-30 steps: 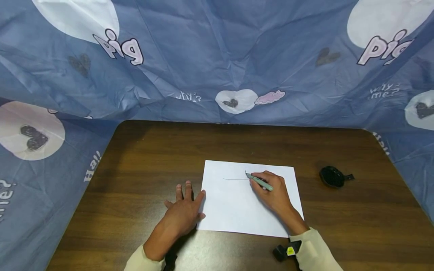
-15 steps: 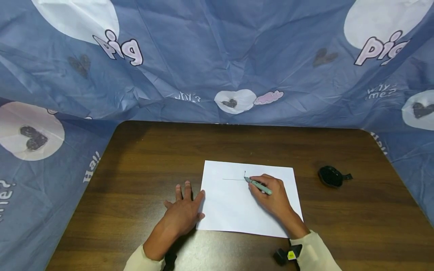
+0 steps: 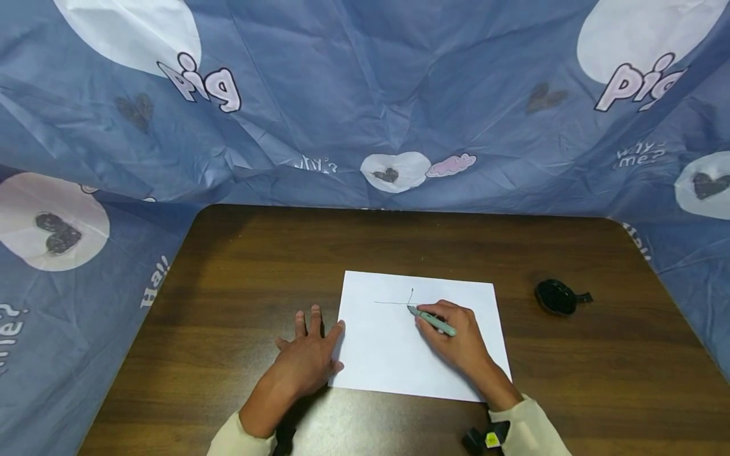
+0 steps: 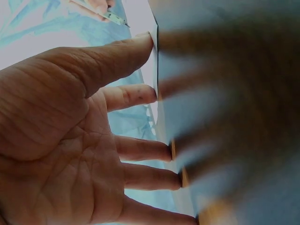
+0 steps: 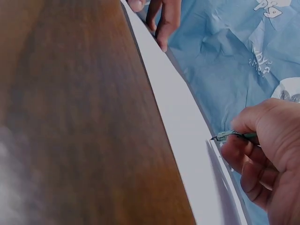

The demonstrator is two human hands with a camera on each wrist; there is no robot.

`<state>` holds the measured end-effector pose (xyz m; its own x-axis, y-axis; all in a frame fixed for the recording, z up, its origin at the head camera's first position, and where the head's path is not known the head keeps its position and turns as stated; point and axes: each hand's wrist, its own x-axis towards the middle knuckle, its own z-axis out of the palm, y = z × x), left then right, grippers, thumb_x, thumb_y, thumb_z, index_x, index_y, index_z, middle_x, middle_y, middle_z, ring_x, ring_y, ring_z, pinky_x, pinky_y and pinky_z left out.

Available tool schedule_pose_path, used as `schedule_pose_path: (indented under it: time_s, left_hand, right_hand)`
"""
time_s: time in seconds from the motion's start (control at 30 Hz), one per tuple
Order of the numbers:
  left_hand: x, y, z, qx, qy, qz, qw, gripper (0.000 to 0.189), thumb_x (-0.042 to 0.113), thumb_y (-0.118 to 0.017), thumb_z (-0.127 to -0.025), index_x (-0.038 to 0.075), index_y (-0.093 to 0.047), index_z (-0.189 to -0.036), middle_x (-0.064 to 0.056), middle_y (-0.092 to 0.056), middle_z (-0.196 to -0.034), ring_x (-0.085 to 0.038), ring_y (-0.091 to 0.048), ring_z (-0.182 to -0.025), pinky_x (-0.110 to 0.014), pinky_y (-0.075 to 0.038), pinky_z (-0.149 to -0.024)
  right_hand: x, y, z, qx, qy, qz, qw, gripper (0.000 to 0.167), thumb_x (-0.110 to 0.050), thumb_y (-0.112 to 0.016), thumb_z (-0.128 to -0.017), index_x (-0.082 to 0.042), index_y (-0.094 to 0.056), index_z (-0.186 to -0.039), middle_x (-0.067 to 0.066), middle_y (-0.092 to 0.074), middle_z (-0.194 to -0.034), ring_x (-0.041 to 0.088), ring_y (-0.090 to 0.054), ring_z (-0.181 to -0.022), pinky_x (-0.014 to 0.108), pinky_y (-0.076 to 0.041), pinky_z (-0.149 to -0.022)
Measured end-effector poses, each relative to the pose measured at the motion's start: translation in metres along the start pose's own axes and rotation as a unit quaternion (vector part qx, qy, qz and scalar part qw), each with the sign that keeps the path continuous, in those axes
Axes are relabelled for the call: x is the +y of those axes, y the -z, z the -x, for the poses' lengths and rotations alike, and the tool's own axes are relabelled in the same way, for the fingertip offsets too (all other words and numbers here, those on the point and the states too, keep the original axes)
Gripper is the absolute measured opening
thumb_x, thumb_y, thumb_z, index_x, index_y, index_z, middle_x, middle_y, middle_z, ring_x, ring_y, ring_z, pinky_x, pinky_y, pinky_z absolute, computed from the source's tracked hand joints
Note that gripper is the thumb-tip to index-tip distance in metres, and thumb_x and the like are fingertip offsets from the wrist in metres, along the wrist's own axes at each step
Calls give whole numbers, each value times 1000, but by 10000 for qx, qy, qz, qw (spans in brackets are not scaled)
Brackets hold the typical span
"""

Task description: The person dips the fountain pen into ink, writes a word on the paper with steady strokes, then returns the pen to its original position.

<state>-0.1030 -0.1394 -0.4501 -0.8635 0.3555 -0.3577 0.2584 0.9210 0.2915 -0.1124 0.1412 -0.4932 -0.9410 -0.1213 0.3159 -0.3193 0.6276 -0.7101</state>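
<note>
A white sheet of paper [image 3: 388, 354] lies on the table, bearing a thin horizontal line and a short, slightly slanted stroke crossing its right end. My right hand [image 3: 456, 335] pinches a pale green pen [image 3: 438, 323] between thumb and fingers, its tip on the paper at the stroke's lower end. In the right wrist view the pen [image 5: 227, 136] meets the sheet at its dark tip. My left hand [image 3: 308, 358] is spread, fingertips down at the sheet's left edge. The left wrist view shows its thumb [image 4: 126, 56] and fingertips at the paper's edge.
A small black round object with a short tab [image 3: 557, 297] lies right of the paper on the brown wooden table [image 3: 239, 272]. Blue printed cloth [image 3: 319, 114] hangs behind and at both sides. A black device [image 3: 485, 438] is strapped at the right wrist.
My right hand has drawn the pen tip down and slightly left, lengthening the short stroke from a small mark until it crosses the horizontal line. The left hand stays in place.
</note>
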Motion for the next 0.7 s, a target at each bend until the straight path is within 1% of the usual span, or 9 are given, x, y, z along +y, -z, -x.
schedule_pose_path:
  time_s: [0.2, 0.37, 0.5, 0.7]
  left_hand:
    - [0, 0, 1, 63, -8, 16, 10000, 67, 30, -73, -91, 13, -45, -150, -36, -20, -156, -61, -18, -140, -85, -29, -86]
    - [0, -1, 0, 128, -24, 38, 9999, 67, 30, -74, -91, 14, -46, -149, -36, -20, -155, -61, -19, -140, -85, -29, -85]
    - [0, -2, 0, 116, -21, 39, 9999, 66, 29, -73, -91, 14, -45, -149, -36, -20, -156, -61, -18, -140, -85, -28, -86]
    - [1, -1, 1, 102, -7, -19, 9999, 66, 29, -73, -91, 14, -46, -149, -36, -21, -156, -61, -18, -140, -85, -28, -86]
  right_hand:
    - [-4, -2, 5, -47, 26, 6, 10000, 20, -10, -82, -82, -5, -79, -101, -3, -72, -85, 6, -54, -62, 25, -48, -58]
    - [-6, -5, 8, -75, 104, -55, 9999, 19, -10, -82, -82, -5, -79, -100, -5, -71, -83, 3, -51, -58, 23, -44, -53]
    - [-8, -7, 11, -80, 209, -79, 9997, 17, -9, -82, -81, -5, -79, -97, -7, -69, -79, 2, -47, -54, 22, -41, -50]
    - [-15, -13, 18, -138, 368, -139, 9991, 16, -9, -82, -80, -7, -79, -96, -10, -68, -77, 0, -48, -55, 21, -41, -50]
